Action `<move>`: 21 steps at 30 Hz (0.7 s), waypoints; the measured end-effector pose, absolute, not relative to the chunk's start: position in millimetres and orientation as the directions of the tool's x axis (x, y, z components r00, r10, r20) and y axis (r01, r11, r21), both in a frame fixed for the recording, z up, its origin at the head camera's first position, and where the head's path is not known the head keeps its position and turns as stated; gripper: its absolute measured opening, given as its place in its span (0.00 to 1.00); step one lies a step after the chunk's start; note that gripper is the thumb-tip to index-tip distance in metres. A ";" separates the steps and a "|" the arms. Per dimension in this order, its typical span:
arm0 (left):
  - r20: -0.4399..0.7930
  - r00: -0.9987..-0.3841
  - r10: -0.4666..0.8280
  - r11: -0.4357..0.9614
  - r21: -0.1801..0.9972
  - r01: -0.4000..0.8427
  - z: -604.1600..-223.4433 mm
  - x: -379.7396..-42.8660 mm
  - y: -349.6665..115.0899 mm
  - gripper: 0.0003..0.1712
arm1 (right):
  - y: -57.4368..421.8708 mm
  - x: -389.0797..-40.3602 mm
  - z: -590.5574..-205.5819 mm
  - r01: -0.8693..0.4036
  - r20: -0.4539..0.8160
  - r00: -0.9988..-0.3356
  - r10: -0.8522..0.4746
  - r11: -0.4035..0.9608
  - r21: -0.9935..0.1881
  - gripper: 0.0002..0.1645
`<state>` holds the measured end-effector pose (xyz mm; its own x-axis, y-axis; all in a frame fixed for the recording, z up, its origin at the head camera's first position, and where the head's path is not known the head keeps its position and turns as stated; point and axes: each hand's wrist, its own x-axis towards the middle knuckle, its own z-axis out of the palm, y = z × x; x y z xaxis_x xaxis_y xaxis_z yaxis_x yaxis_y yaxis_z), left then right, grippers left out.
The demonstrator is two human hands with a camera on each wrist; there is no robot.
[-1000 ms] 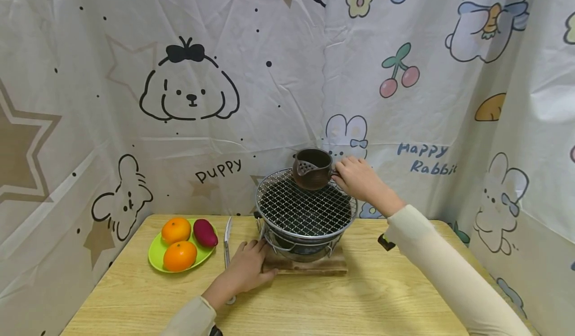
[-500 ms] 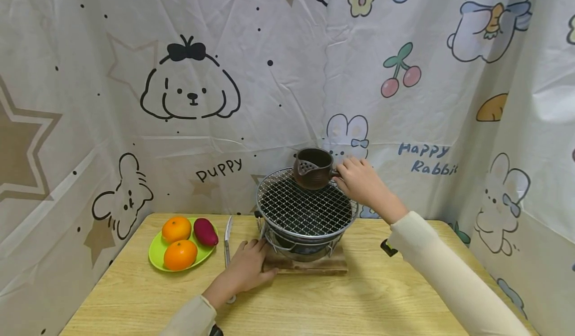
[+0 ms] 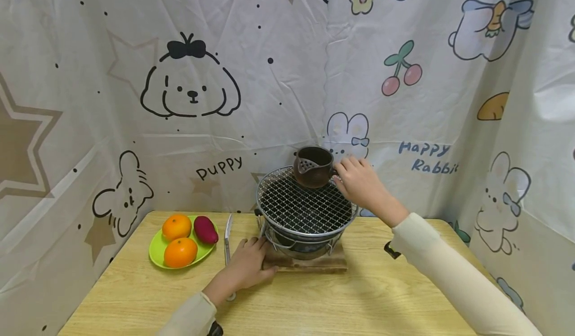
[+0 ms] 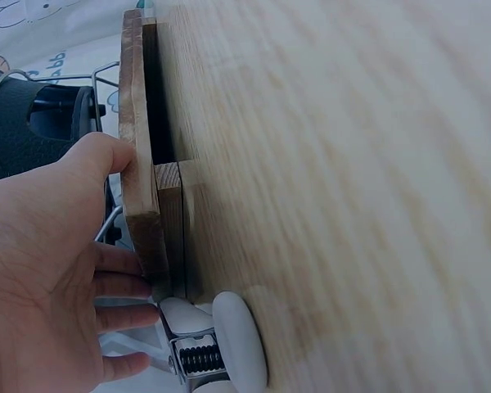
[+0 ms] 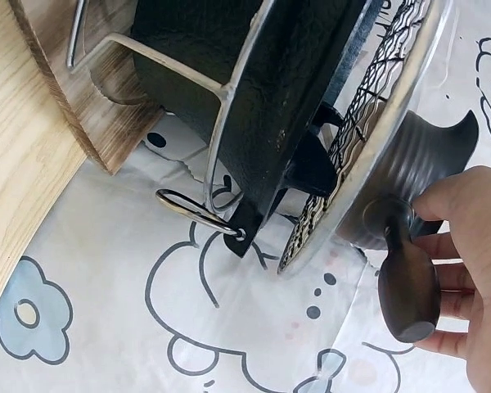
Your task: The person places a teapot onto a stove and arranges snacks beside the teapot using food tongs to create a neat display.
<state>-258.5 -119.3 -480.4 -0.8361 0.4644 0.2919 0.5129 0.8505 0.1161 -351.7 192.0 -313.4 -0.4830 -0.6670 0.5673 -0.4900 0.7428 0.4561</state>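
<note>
In the head view a dark brown lidless teapot [image 3: 313, 177] with a strainer spout sits upright at the back of the round wire grill rack [image 3: 305, 211]. My right hand [image 3: 361, 182] grips its side handle [image 5: 409, 295]; in the right wrist view the thumb lies near the pot's body and the fingers are behind the handle. Below the rack is a black stove pot [image 5: 213, 90] in a wire stand, on a wooden board [image 3: 310, 265]. My left hand [image 3: 247, 263] touches this board's left front corner, thumb on the board and fingers extended beside it.
A long slim silver tool [image 3: 227, 243] lies left of the board, partly hidden by my left hand; its spring [image 4: 200, 359] shows in the left wrist view. A green plate [image 3: 154, 256] with two oranges [image 3: 180, 252] and a purple tuber-like item [image 3: 205, 230] stands farther left. A curtain [image 3: 269, 101] hangs behind.
The head view has shifted slightly, and my right sleeve sits a little farther right. Both hands, the teapot and the stove otherwise keep their places.
</note>
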 end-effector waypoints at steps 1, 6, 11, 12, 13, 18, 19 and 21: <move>0.289 -0.837 0.465 0.851 0.115 0.513 -480.3 -258.4 -119.3 0.39 | 191.9 -351.6 -313.9 -0.493 0.572 -0.476 -0.667 0.742 0.455 0.19; 0.272 -0.843 0.463 0.854 0.117 0.507 -479.6 -257.9 -118.9 0.40 | 189.8 -349.2 -315.0 -0.501 0.587 -0.450 -0.673 0.735 0.458 0.21; 0.253 -0.852 0.459 0.857 0.129 0.499 -480.6 -258.2 -118.3 0.40 | 186.6 -339.4 -316.7 -0.535 0.576 -0.433 -0.693 0.712 0.455 0.25; 0.252 -0.852 0.459 0.857 0.127 0.499 -480.8 -258.4 -118.2 0.40 | 186.0 -337.0 -317.1 -0.544 0.573 -0.429 -0.698 0.706 0.454 0.25; 0.251 -0.853 0.458 0.858 0.126 0.498 -481.0 -258.5 -118.2 0.40 | 185.4 -334.7 -317.6 -0.550 0.571 -0.424 -0.703 0.701 0.454 0.26; 0.258 -0.851 0.458 0.860 0.114 0.498 -481.3 -259.8 -117.9 0.40 | 181.4 -325.4 -319.5 -0.582 0.578 -0.371 -0.727 0.667 0.465 0.27; 0.259 -0.850 0.458 0.860 0.113 0.498 -481.2 -260.1 -117.9 0.40 | 180.5 -323.8 -320.0 -0.593 0.580 -0.357 -0.732 0.658 0.465 0.28; 0.260 -0.850 0.458 0.861 0.108 0.497 -480.8 -260.9 -117.7 0.40 | 178.6 -320.6 -321.4 -0.617 0.581 -0.329 -0.745 0.635 0.465 0.29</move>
<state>-260.9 -117.7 -480.8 -0.8501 0.4582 0.2595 0.4971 0.8609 0.1085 -320.6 178.6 -321.4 -0.3286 -0.7449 0.5807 -0.6172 0.6347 0.4649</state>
